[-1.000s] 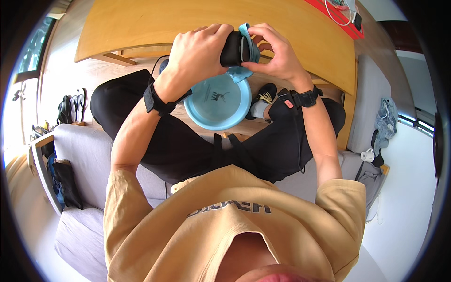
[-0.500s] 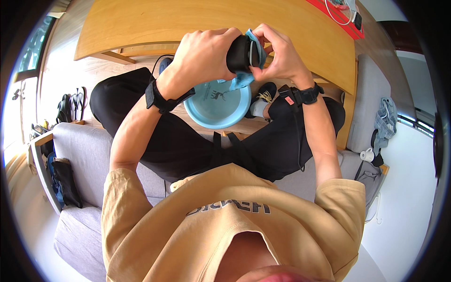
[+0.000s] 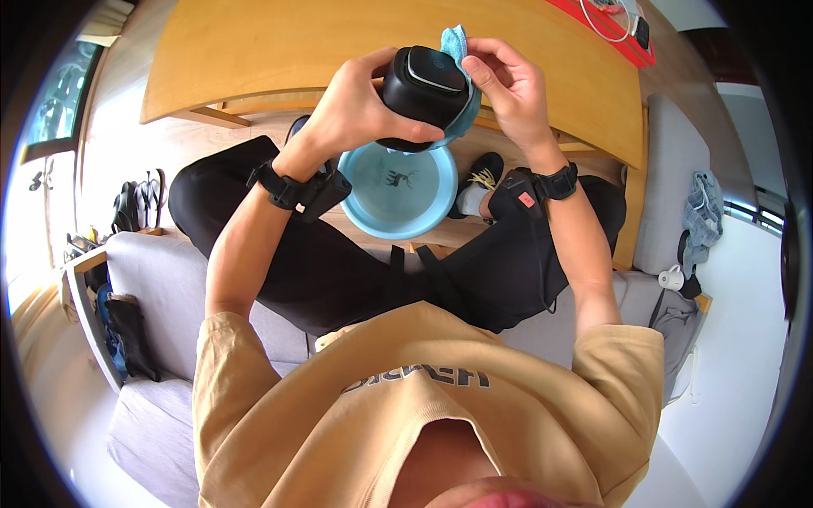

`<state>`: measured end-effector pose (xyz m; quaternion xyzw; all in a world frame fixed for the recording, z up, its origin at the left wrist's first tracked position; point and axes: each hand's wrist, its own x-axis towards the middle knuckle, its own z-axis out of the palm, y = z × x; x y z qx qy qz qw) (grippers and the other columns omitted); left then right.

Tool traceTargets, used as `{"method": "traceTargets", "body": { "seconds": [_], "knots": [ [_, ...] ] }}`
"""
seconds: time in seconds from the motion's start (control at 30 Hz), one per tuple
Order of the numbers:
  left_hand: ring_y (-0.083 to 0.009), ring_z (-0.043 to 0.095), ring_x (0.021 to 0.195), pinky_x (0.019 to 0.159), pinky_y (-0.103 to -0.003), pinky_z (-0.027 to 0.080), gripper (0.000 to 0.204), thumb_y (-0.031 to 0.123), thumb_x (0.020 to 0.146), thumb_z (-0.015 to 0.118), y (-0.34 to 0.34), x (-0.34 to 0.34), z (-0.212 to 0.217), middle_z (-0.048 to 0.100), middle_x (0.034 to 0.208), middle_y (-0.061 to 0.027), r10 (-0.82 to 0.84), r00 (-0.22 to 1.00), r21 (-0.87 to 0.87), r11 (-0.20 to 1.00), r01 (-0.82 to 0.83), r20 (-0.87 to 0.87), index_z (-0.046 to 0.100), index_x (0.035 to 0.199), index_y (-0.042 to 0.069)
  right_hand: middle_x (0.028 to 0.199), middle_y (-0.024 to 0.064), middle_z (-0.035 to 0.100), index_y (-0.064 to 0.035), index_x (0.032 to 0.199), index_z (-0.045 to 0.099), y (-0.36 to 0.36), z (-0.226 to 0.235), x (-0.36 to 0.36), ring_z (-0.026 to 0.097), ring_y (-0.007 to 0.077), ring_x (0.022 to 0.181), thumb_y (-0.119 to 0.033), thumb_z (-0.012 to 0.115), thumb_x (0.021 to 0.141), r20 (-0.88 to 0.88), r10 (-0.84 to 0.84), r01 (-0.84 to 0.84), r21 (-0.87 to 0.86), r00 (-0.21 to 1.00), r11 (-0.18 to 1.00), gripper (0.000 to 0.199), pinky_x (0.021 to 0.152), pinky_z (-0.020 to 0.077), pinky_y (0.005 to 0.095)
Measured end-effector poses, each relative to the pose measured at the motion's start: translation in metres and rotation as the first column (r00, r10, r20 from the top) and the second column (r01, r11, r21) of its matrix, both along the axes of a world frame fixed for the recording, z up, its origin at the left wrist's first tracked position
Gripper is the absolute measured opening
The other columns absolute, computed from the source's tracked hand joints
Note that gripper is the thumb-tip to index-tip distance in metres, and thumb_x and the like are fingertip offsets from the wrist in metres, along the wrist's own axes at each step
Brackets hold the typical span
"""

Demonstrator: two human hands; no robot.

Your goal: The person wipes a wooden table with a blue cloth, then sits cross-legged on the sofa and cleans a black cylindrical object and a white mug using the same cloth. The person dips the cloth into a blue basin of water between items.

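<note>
My left hand point(image 3: 357, 100) is wrapped round a black rounded device point(image 3: 421, 100), thumb across its near side. A silver-edged panel on the device faces up; its exact kind is not clear. A light-blue cloth point(image 3: 455, 42) lies along the device's right side and sticks up past its far corner. With thumb and fingers, my right hand point(image 3: 511, 91) pinches this cloth at the device's right edge. Both hands are raised above a light-blue basin point(image 3: 400, 230) with a dark deer picture on its bottom.
A wooden table point(image 3: 296, 46) stands just beyond my hands, with a red tray point(image 3: 622, 38) holding a white cable at its right. My black-trousered legs flank the basin. A grey sofa point(image 3: 254, 334) is under me. A white mug point(image 3: 671, 278) stands at right, sandals point(image 3: 140, 199) at left.
The device has turned so its silver-edged panel now faces up rather than right. Both hands have shifted apart slightly, and the cloth has moved onto the device's right edge.
</note>
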<state>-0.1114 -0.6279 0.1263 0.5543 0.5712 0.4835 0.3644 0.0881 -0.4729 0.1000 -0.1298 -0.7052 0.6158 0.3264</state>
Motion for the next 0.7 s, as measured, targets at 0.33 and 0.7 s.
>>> {"method": "traceTargets", "body": {
  "seconds": [0.33, 0.7],
  "knots": [
    [-0.0183, 0.073, 0.107, 0.103, -0.036, 0.057, 0.071, 0.012, 0.068, 0.100, 0.003, 0.013, 0.003, 0.077, 0.115, -0.0073, 0.018, 0.921, -0.167, 0.985, 0.052, 0.389, 0.070, 0.130, 0.000, 0.109, 0.0082, 0.075, -0.0008, 0.109, 0.074, -0.013, 0.020, 0.010, 0.073, 0.0175, 0.092, 0.002, 0.076, 0.098, -0.114, -0.163, 0.197, 0.440, 0.980, 0.876, 0.012, 0.079, 0.0608, 0.0285],
    [-0.0184, 0.074, 0.103, 0.098, -0.034, 0.059, 0.076, 0.017, 0.063, 0.102, 0.001, 0.014, 0.009, 0.077, 0.114, -0.0088, -0.051, 0.962, -0.115, 0.990, 0.085, 0.267, 0.069, 0.130, 0.000, 0.106, 0.0082, 0.075, -0.0041, 0.104, 0.075, -0.010, 0.026, 0.021, 0.073, 0.0241, 0.084, 0.005, 0.078, 0.091, -0.199, -0.041, 0.159, 0.625, 0.979, 0.764, 0.016, 0.071, 0.0582, 0.0318]
  ]
}}
